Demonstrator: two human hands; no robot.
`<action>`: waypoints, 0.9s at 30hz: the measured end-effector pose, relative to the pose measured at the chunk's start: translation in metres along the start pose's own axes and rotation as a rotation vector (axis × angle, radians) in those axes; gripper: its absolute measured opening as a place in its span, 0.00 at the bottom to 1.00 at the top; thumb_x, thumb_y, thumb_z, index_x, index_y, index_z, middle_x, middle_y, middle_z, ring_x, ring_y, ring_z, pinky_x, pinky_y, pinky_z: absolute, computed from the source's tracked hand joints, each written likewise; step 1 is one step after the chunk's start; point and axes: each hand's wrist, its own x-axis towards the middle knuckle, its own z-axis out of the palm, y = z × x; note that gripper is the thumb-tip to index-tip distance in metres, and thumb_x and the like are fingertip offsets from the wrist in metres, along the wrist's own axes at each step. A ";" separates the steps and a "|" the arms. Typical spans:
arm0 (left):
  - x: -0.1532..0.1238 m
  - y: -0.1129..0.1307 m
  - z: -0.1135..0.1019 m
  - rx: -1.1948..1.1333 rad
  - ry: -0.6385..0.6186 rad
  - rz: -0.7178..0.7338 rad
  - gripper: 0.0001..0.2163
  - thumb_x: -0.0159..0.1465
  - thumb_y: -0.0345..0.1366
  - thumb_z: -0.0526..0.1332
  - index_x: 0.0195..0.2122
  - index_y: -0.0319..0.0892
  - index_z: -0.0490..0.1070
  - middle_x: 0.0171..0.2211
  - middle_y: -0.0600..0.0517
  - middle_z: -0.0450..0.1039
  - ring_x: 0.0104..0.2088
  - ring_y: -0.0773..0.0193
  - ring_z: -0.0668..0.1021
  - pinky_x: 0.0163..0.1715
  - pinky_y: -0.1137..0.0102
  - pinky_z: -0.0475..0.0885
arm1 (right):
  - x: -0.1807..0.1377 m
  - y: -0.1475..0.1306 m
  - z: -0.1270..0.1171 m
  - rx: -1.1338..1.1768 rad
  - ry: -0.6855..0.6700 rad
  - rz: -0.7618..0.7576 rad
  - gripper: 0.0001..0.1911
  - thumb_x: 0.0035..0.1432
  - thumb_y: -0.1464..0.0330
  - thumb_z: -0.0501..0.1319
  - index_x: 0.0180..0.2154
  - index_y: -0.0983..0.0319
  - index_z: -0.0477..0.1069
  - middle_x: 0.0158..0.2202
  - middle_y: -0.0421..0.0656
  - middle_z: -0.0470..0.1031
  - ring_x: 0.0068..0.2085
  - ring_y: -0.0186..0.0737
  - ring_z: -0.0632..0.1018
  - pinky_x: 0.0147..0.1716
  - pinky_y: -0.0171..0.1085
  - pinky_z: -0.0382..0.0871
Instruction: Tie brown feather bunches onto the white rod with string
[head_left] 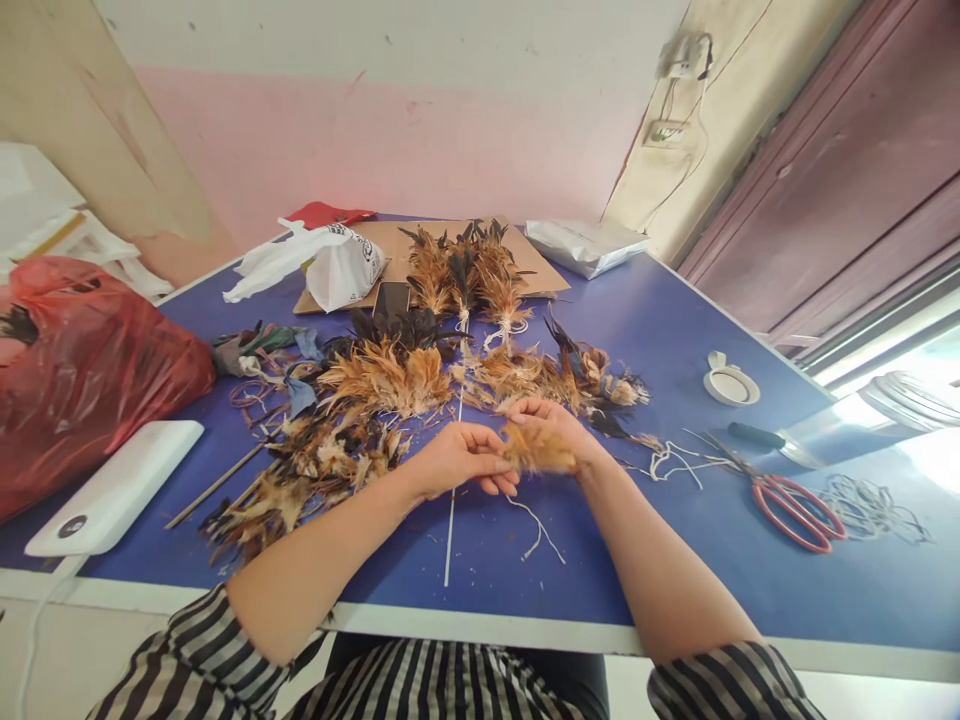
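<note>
My left hand [459, 460] and my right hand [559, 430] meet over the middle of a blue table [675, 320]. Together they pinch a small bundle of tan feathers [536, 455], the right hand's fingers curled over its top and the left hand's fingertips closed on its left end. A thin white string [536, 525] trails from under the hands onto the table. Loose brown, orange and black feathers [375, 385] lie in heaps just beyond and to the left of the hands. Finished tied feather bunches [469, 270] rest on cardboard at the back.
Red-handled scissors [795, 505] lie at the right, with white string pieces [675, 462] beside them. A white round lid [731, 385] sits farther right. A red plastic bag [82, 370], a white flat device [112, 490] and a white plastic bag [330, 262] stand at the left and back.
</note>
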 end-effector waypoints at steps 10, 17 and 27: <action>0.018 -0.006 -0.021 -0.192 0.499 0.122 0.07 0.51 0.32 0.63 0.28 0.36 0.66 0.25 0.49 0.75 0.23 0.70 0.76 0.23 0.78 0.70 | -0.007 0.005 0.031 -0.219 0.169 -0.126 0.08 0.50 0.65 0.60 0.31 0.62 0.66 0.23 0.38 0.69 0.24 0.32 0.71 0.26 0.34 0.66; 0.014 -0.015 -0.020 0.497 0.429 0.285 0.02 0.49 0.26 0.58 0.21 0.37 0.68 0.19 0.56 0.69 0.21 0.71 0.71 0.22 0.77 0.64 | -0.022 -0.007 0.069 -0.999 0.057 -0.458 0.07 0.54 0.72 0.53 0.32 0.61 0.70 0.29 0.42 0.72 0.31 0.36 0.71 0.32 0.35 0.63; -0.001 -0.014 0.004 0.437 0.027 0.210 0.04 0.54 0.33 0.59 0.26 0.38 0.70 0.21 0.52 0.73 0.23 0.68 0.74 0.27 0.74 0.68 | -0.023 -0.019 0.012 -0.369 -0.002 0.043 0.08 0.49 0.66 0.61 0.31 0.63 0.67 0.20 0.36 0.67 0.22 0.29 0.68 0.23 0.31 0.63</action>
